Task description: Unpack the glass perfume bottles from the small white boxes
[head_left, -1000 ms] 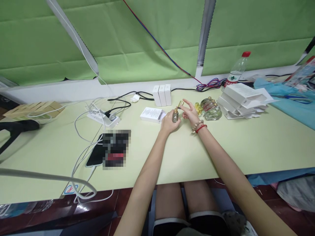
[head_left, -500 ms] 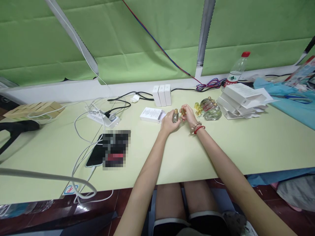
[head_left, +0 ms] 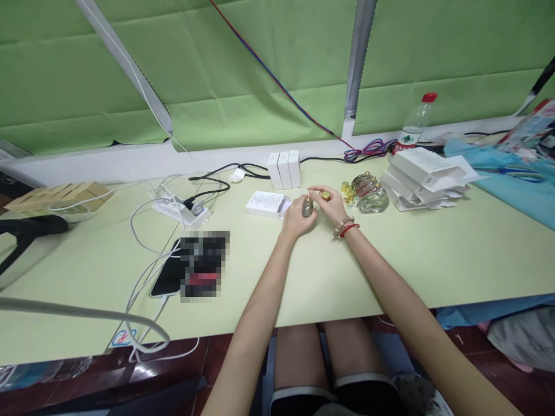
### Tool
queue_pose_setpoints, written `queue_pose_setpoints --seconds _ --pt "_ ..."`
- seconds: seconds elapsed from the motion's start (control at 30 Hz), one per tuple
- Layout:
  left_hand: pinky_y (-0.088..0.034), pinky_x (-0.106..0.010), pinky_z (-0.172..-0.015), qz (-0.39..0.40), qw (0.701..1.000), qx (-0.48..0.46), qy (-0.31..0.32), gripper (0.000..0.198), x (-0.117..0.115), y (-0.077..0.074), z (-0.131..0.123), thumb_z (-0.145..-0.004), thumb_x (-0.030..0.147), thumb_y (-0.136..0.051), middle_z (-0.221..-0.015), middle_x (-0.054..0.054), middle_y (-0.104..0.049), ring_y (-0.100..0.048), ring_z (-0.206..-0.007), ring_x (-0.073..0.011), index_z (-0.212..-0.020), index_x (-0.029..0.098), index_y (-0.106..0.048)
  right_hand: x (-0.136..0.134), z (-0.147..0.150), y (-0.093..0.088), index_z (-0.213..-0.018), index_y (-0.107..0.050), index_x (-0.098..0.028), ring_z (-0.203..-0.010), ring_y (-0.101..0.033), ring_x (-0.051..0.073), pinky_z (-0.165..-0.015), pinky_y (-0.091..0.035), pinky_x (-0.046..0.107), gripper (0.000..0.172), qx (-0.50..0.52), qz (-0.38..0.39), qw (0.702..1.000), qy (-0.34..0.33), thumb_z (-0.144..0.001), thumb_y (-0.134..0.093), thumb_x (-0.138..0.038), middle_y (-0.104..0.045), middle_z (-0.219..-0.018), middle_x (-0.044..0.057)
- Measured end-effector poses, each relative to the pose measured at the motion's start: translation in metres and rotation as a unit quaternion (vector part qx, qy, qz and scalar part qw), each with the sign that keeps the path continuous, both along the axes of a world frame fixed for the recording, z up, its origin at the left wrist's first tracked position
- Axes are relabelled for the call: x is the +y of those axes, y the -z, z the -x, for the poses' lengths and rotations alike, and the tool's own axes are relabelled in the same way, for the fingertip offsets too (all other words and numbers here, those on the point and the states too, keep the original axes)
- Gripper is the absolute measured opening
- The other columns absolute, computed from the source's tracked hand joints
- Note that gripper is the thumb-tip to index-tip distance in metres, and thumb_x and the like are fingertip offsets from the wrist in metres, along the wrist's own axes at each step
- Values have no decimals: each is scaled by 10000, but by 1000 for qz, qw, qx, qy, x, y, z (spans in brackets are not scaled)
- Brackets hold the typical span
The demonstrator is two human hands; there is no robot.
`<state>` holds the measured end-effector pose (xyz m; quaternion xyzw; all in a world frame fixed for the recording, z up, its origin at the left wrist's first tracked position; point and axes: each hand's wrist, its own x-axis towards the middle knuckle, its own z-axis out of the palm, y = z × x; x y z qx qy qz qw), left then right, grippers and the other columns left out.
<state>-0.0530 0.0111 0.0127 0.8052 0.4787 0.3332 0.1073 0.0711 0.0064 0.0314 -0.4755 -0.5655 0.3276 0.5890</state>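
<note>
My left hand [head_left: 297, 218] is closed around a small glass perfume bottle [head_left: 307, 208] that stands upright in its grip. Close beside it, my right hand [head_left: 332, 207] holds a gold cap [head_left: 325, 196], its fingertips reaching to the bottle's top. An open white box [head_left: 265, 204] lies on the table just left of the left hand. To the right of the right hand are several loose gold caps [head_left: 347, 190] and several glass bottles [head_left: 372, 199] lying on their sides.
Three white boxes [head_left: 284, 170] stand upright at the back. A pile of white cartons [head_left: 427, 176] and a water bottle [head_left: 414, 124] are at the right. Farther left lie a power strip [head_left: 186, 214], a phone [head_left: 167, 277] and tangled white cables. Blue cloth [head_left: 511, 185] covers the right end.
My right hand has turned so the gold cap's round top shows, and its fingers have stretched toward the top of the bottle. My left hand keeps hold of the bottle almost in place.
</note>
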Motion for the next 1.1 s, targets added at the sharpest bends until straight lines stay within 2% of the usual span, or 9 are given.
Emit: queue_pose_setpoints --seconds 0.1,0.17,0.23,0.33,0.43,0.53,0.87,1.1 --pt "-439 -294 -748 2 1000 1 -2 295 -2 -3 0 -759 263 -505 -931 -50 -616 -578 -868 -193 -1048 209 -490 4 -7 -1 -912 -637 -184 -429 -302 73 -420 -278 224 397 18 4 999 47 -721 -555 -522 -465 -545 -44" --pt "-438 -294 -760 2 1000 -4 1 291 -2 -3 0 -757 253 -504 -947 -48 -616 -576 -877 -191 -1045 216 -489 5 -13 -1 -902 -632 -192 -441 -338 81 -435 -293 230 380 -19 11 995 93 -735 -536 -520 -523 -600 -24" --pt "-439 -294 -762 2 1000 -7 0 287 -2 -3 0 -758 256 -503 -947 -49 -616 -576 -874 -191 -1042 217 -490 5 -20 1 -868 -639 -206 -498 -422 106 -498 -341 242 325 -114 36 982 147 -748 -530 -488 -571 -639 -4" --pt "-440 -294 -760 3 1000 -8 -3 286 -1 -2 0 -759 268 -504 -939 -50 -615 -577 -863 -191 -1040 216 -492 3 -26 7 -862 -656 -229 -659 -545 173 -618 -390 287 252 -271 116 936 195 -764 -516 -415 -632 -713 24" --pt "-440 -292 -757 4 1000 -9 -3 284 -1 -1 0 -758 263 -501 -938 -49 -614 -576 -860 -188 -1038 218 -491 3 -28 12 -886 -665 -233 -799 -588 223 -676 -407 320 243 -333 199 902 189 -764 -494 -355 -669 -863 53" --pt "-439 -290 -746 3 1000 -7 -5 277 -1 -1 0 -761 262 -498 -929 -49 -614 -577 -853 -187 -1034 216 -493 4 -29 15 -901 -669 -232 -863 -597 231 -700 -416 317 258 -349 237 889 179 -750 -489 -339 -675 -930 58" --pt "-428 -278 -731 2 1000 -4 -5 267 -1 -1 0 -767 271 -491 -906 -40 -609 -572 -832 -178 -1029 217 -489 5 -30 15 -890 -671 -235 -885 -598 196 -715 -415 272 238 -398 258 865 162 -727 -513 -308 -678 -934 45" --pt "-429 -273 -725 8 1000 4 -12 267 -2 -2 -1 -768 269 -497 -898 -36 -609 -573 -822 -173 -1030 223 -491 5 -31 16 -953 -636 -238 -908 -592 194 -732 -418 277 243 -404 256 862 167 -760 -495 -285 -666 -955 44"
